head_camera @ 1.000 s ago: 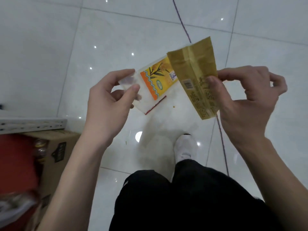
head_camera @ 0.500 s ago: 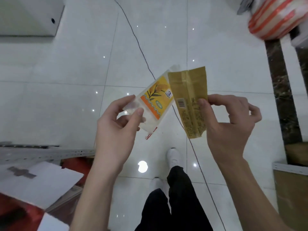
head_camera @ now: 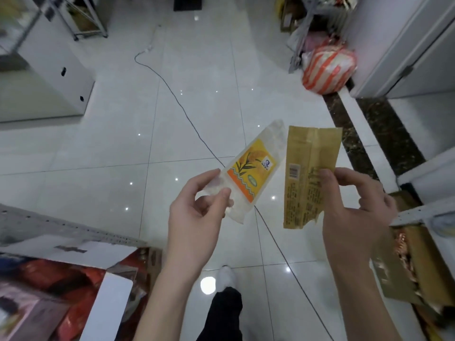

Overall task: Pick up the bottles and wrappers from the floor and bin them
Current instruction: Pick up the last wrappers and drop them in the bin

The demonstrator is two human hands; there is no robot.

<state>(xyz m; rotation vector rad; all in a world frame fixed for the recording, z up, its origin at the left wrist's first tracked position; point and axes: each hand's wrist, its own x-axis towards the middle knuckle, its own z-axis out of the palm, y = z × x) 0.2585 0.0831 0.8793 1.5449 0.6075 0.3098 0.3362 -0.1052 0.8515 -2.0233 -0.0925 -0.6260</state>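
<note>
My left hand [head_camera: 197, 212] pinches the lower corner of a clear plastic wrapper [head_camera: 251, 171] with a yellow and orange label, held up at mid-frame. A gold foil wrapper [head_camera: 305, 178] with a barcode hangs upright just to its right, gripped at its right edge between the thumb and fingers of my right hand [head_camera: 354, 207]. The two wrappers are side by side and apart. No bottle and no bin shows in view.
A thin black cable [head_camera: 172, 94] runs across the white tiled floor [head_camera: 98, 156]. An orange-striped bag [head_camera: 327, 67] lies at the upper right by a white cabinet [head_camera: 394, 45]. Open cardboard boxes [head_camera: 403, 262] sit at right and lower left. A white unit [head_camera: 49, 77] stands upper left.
The view has lifted from the floor at my feet to the room ahead. Both hands still hold the wrappers, which have drawn slightly apart.
</note>
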